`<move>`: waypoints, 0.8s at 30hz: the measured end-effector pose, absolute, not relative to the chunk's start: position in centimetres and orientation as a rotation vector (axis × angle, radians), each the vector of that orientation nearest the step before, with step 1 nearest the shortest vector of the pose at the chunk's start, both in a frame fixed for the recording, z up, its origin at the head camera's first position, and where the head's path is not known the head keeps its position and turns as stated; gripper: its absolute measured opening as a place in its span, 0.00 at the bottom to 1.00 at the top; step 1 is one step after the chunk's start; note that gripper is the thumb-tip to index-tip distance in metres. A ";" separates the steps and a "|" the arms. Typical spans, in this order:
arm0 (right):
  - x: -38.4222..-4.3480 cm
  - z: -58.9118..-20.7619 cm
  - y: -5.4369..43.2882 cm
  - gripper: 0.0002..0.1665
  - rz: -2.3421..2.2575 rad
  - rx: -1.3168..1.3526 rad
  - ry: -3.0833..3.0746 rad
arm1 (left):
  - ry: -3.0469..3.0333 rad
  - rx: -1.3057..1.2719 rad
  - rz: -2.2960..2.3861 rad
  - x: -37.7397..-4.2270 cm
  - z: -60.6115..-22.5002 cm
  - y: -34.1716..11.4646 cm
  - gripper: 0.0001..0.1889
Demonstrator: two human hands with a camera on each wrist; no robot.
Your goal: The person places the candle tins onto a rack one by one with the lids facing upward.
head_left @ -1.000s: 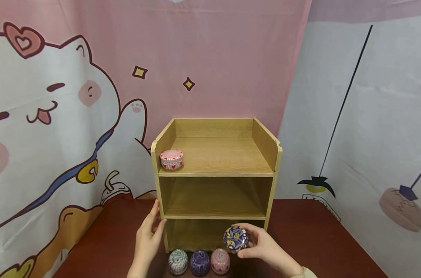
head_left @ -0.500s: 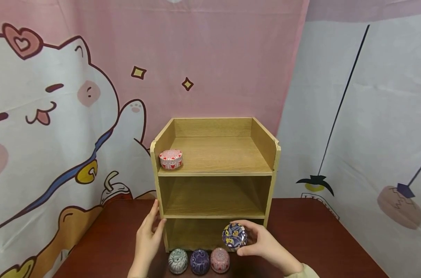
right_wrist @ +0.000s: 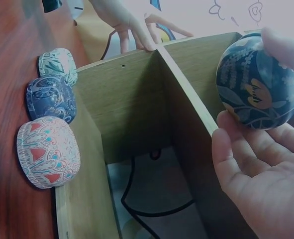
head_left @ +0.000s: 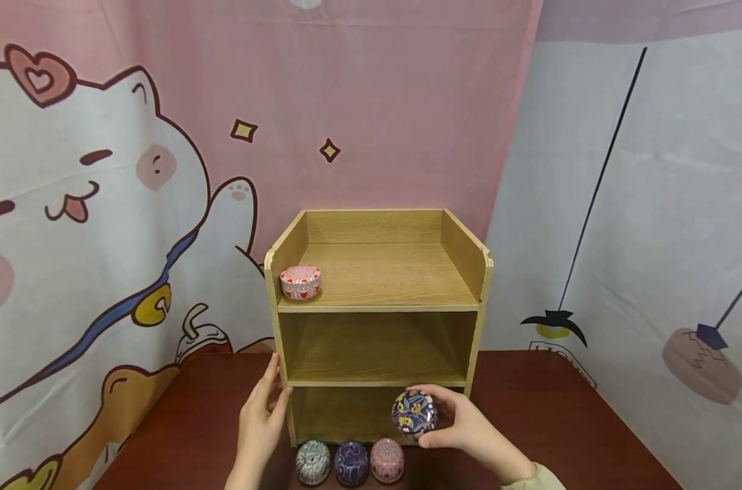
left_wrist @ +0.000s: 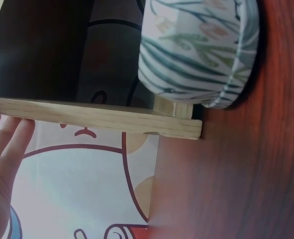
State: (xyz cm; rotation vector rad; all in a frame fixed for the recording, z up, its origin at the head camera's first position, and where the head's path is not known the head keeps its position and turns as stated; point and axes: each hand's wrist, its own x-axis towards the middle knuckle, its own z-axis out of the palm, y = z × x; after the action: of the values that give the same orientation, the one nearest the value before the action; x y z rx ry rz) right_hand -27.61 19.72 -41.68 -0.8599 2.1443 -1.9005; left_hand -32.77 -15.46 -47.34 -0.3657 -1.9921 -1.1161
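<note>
A round dark-blue tin with yellow flowers is held in my right hand, in front of the lowest compartment of the wooden shelf. In the right wrist view, the fingers and thumb grip the blue flowered tin by its sides. My left hand touches the shelf's left side panel, fingers straight along the outside and thumb at the front edge. On the table before the shelf stand a green-and-white leafy tin, a purple tin and a pink tin in a row.
An oval pink tin with red hearts sits at the left front of the shelf's top level. The shelf stands on a dark red-brown table. Behind hangs a pink and white cartoon cloth.
The right hand has lifted the blue flowered tin very slightly. My left hand stays against the shelf's side, and the tins on the table and top level have not moved.
</note>
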 end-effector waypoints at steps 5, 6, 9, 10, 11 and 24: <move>-27.5 -41.2 19.6 0.40 -1.908 -0.837 2.149 | -2.001 -0.354 -1.107 -32.7 -47.4 -15.5 0.41; -27.5 -41.1 19.6 0.40 -1.912 -0.835 2.142 | -2.003 -0.353 -1.108 -32.7 -47.4 -15.5 0.41; -27.4 -40.9 19.6 0.40 -1.932 -0.822 2.096 | -2.007 -0.350 -1.115 -32.7 -47.4 -15.5 0.41; -27.4 -40.8 19.6 0.40 -1.938 -0.818 2.084 | -2.008 -0.348 -1.116 -32.7 -47.4 -15.5 0.41; -27.3 -40.7 19.6 0.40 -1.942 -0.814 2.074 | -2.010 -0.348 -1.117 -32.7 -47.4 -15.5 0.41; -27.5 -40.1 19.7 0.40 -1.953 -0.900 2.101 | -2.026 -0.324 -1.111 -32.7 -47.4 -15.5 0.40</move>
State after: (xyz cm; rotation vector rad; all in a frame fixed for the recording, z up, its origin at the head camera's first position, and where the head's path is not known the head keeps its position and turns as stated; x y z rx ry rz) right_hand -27.54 19.73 -40.09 -0.8995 2.1008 -1.9529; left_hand -32.67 -15.48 -47.37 -0.3241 -2.0265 -1.1114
